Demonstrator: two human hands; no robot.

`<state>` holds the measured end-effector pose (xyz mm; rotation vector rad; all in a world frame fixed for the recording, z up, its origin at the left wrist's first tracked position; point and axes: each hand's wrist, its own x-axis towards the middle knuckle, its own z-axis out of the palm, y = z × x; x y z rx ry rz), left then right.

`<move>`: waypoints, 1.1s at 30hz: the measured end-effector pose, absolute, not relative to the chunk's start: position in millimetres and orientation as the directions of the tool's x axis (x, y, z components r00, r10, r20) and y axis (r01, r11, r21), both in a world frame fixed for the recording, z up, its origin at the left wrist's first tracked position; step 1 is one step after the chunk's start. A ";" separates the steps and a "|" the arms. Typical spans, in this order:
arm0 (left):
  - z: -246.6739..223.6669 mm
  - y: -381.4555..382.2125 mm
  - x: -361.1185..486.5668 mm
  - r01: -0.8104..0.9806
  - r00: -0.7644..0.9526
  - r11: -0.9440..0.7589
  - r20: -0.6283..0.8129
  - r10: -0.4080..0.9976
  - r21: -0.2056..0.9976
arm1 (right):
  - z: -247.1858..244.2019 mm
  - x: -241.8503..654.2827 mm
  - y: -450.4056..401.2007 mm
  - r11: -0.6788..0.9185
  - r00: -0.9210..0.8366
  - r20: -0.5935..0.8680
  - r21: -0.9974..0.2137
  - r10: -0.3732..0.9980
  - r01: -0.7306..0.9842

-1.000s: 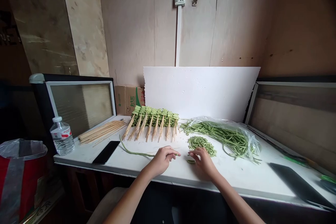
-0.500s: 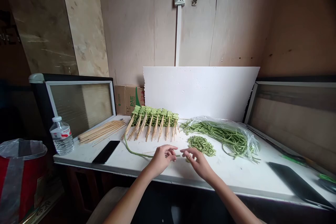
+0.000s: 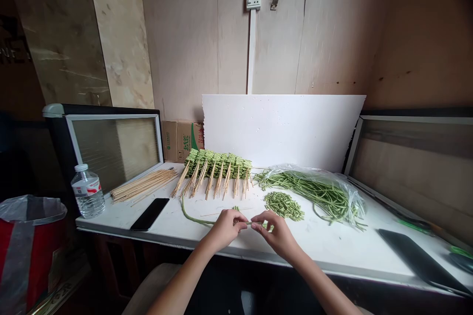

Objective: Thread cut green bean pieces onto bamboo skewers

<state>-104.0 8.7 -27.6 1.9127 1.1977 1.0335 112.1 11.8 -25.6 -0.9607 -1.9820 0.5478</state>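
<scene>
Two bare hands work low over the white table (image 3: 332,248), nr its front edge, fingertips almost meeting. L hand (image 3: 227,226) is mostly closed: fingers curled, thumb & fingertips pinched on one long green bean (image 3: 192,217) nr its R end. R hand (image 3: 275,231) has thumb & index drawn tog. on the short end poking out betw. the hands; its other fingers are loosely bent, w/ a gap. Green bits show by the R fingers; can't tell if held or on the table. Rest of the bean runs L from the L hand along the tabletop, tail curving up twd the skewers.

Just beyond the L hand: a small green piece (image 3: 235,208) & a thin stick. Beyond the R hand, a heap of short-cut beans (image 3: 284,205); behind it, uncut long beans (image 3: 314,189), partly in a clear plastic bag (image 3: 358,202). Back ctr-L: stacked bean skewers (image 3: 218,163), bare ends facing the person. L of those, loose bare sticks (image 3: 144,186), then a water bottle (image 3: 88,196) at the table's L end; dark phone (image 3: 150,214) lies flat nr the front edge. Far R, a dark flat slab (image 3: 421,258). White board (image 3: 284,128) stands at the back, cardboard box (image 3: 183,141) to its L.
</scene>
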 end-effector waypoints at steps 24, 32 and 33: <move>-28.3 7.1 -100.6 0.278 0.407 -0.511 0.383 0.830 0.813 | -30.6 106.1 10.6 0.480 -0.435 0.353 -0.847 0.828 0.227; -22.4 7.9 -105.7 0.345 0.322 -0.473 0.371 0.871 0.811 | -43.1 151.6 51.5 0.487 -0.194 0.470 -0.656 0.861 0.577; -23.9 8.3 -105.5 0.350 0.323 -0.466 0.362 0.874 0.813 | -47.8 155.9 55.7 0.477 -0.190 0.469 -0.630 0.863 0.612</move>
